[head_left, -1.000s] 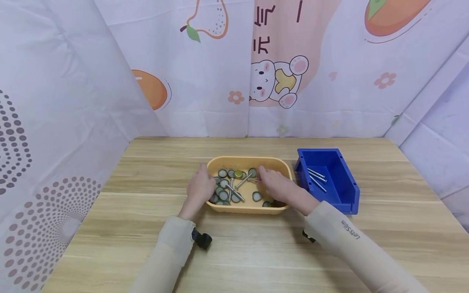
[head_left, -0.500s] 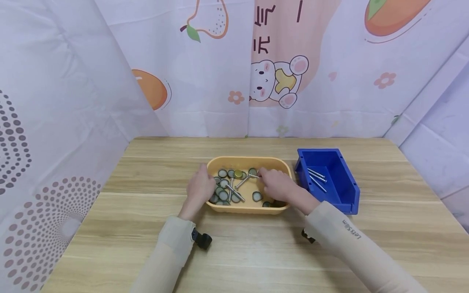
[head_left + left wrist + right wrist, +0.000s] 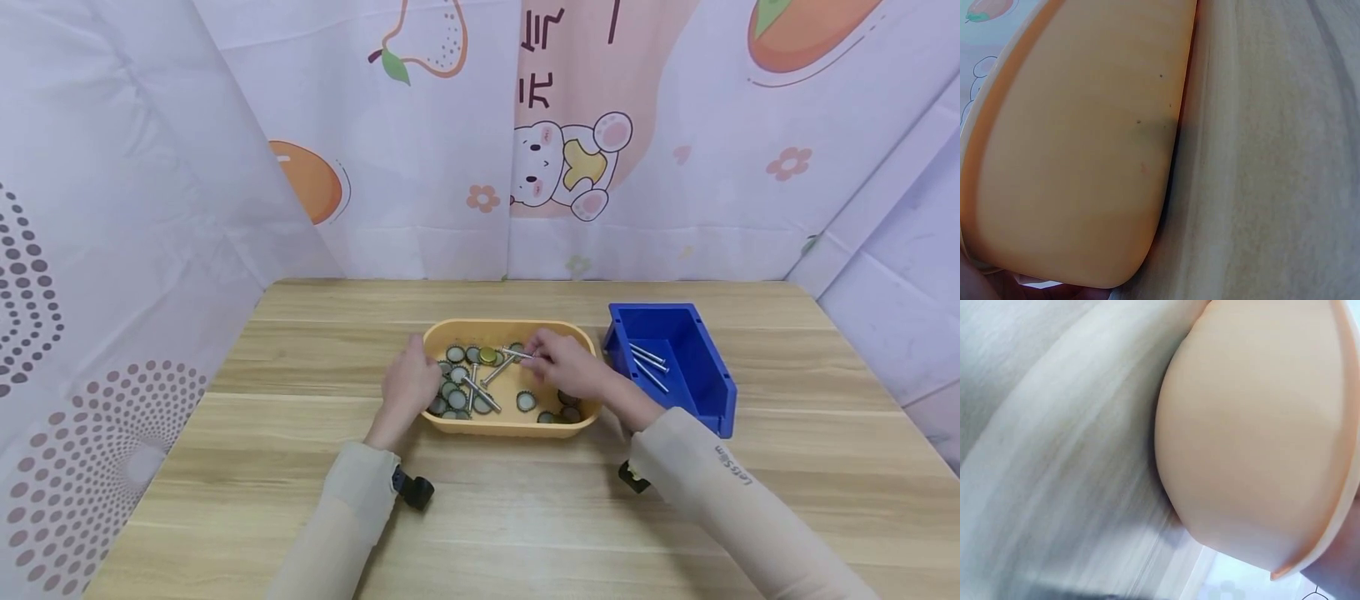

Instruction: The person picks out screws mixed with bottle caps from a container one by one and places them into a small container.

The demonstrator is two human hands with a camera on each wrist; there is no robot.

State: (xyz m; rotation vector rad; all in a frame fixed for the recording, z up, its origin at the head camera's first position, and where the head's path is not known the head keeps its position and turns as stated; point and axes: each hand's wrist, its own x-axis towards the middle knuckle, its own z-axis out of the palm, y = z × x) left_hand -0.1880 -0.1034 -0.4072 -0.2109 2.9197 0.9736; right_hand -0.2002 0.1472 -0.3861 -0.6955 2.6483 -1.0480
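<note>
A yellow-orange oval plastic basket [image 3: 502, 429] stands mid-table in the head view, holding silver bolts [image 3: 482, 395] and several bottle caps [image 3: 527, 402]. At its left end my left hand [image 3: 411, 379] grips the rim; its fingers show only at the bottom edge of the left wrist view, beside the basket's outer wall [image 3: 1072, 144]. Inside the basket's right half, my right hand [image 3: 566, 364] pinches one bolt [image 3: 516, 353] by its right end, over the caps. The right wrist view is mostly filled by the basket's outer wall [image 3: 1254, 431], which hides the fingers.
A blue open-fronted bin [image 3: 701, 367] stands close to the right of the basket, several bolts [image 3: 649, 358] lying in it. Beneath is a wood-grain table [image 3: 300, 333]. Behind it hangs a printed white curtain [image 3: 420, 242].
My right hand has taken up a bolt from among the caps and risen slightly, uncovering caps at the basket's right end. The left hand stays at the rim.
</note>
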